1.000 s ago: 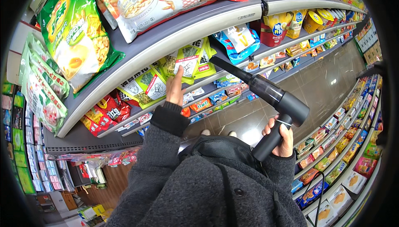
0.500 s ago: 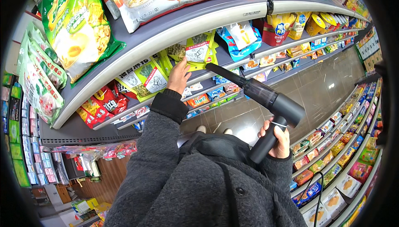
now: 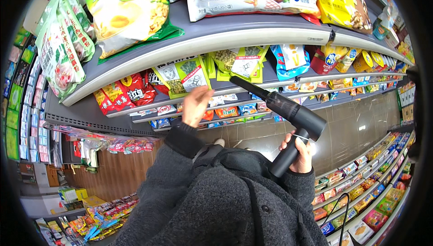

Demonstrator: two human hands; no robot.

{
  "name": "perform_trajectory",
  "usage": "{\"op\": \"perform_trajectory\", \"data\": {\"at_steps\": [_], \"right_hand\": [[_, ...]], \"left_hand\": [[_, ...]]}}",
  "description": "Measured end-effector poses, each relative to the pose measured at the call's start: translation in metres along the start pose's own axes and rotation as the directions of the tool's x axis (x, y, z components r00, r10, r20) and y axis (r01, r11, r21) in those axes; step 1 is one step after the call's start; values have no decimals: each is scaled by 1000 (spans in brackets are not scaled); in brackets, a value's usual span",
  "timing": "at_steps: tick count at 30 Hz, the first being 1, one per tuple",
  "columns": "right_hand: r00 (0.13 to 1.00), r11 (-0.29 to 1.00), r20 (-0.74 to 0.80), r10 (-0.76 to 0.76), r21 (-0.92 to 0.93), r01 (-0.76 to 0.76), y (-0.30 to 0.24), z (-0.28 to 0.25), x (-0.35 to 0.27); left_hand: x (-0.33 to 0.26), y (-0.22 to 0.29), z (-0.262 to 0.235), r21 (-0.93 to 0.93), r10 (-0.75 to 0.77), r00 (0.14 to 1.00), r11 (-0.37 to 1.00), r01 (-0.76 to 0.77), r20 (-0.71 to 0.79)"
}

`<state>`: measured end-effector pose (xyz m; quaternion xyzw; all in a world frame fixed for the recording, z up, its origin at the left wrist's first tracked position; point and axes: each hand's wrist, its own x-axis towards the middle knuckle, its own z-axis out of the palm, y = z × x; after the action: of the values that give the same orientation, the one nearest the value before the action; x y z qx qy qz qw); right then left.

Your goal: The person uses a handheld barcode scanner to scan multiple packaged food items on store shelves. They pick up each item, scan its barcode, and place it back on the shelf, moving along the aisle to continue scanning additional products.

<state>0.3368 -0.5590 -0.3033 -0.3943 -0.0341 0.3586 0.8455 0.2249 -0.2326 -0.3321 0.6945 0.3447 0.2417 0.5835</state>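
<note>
My right hand [image 3: 300, 153] grips the handle of a black handheld blower [image 3: 288, 115]. Its long nozzle points up and left toward green-and-yellow snack bags [image 3: 239, 61] on the second shelf. My left hand [image 3: 195, 105] is raised in front of a green-and-white snack bag [image 3: 191, 72] on the same shelf, fingers together, touching or just under its lower edge. Red snack bags [image 3: 124, 90] lie to the left of that hand. My dark grey coat sleeves fill the lower middle of the view.
A grey shelf edge [image 3: 216, 38] curves overhead with big snack bags [image 3: 126, 7] on top. Lower shelves with small packets run behind my hands. Another shelf row [image 3: 365, 192] stands at the right across a brown tiled aisle floor [image 3: 352, 133].
My left hand has moved left along the shelf, from the yellow-green bags to the green-and-white bag. The blower stays in my right hand, nozzle still aimed at the shelf.
</note>
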Motion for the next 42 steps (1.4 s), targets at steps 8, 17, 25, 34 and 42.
{"op": "perform_trajectory", "data": {"at_steps": [8,17,25,34,42], "right_hand": [[996,996,37,78,-38,-77,3,19,21],[999,986,10,-44,-161,45,-4,31,27],[999,989,-17,-45,-139,42,-5,22,13],[996,993,-41,-77,-94,73,-6,13,11],[997,996,-54,-59,-73,55,-5,-4,17]], "left_hand": [[-4,-12,-9,181,239,971,956,-231,-22],[69,20,57,-74,-177,976,980,187,128],[132,11,99,-70,-73,995,995,78,70],[142,11,130,-28,-34,999,999,35,32],[62,11,107,161,104,993,981,-112,59]]}}
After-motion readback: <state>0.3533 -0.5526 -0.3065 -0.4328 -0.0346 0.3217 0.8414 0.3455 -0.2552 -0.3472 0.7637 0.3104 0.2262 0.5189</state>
